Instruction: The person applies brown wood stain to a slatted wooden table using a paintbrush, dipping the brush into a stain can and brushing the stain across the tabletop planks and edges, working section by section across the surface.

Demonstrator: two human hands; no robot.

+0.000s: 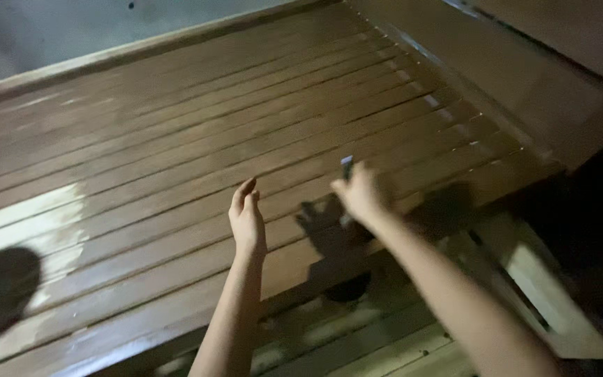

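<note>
Over slatted wooden bed frame (176, 139), our right hand (361, 195) grips small dark object (347, 166), seemingly lighting slats; left hand (247, 220) hovers flat, empty.

Brown slatted wooden platform (176, 139) filling most of the frame, glossy patch at left, hand shadows lower centre, pale slats beneath at bottom

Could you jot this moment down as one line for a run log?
left hand: open, empty, over slatted wooden platform | right hand: shut on small dark object | lighting: dim, blurred
</note>
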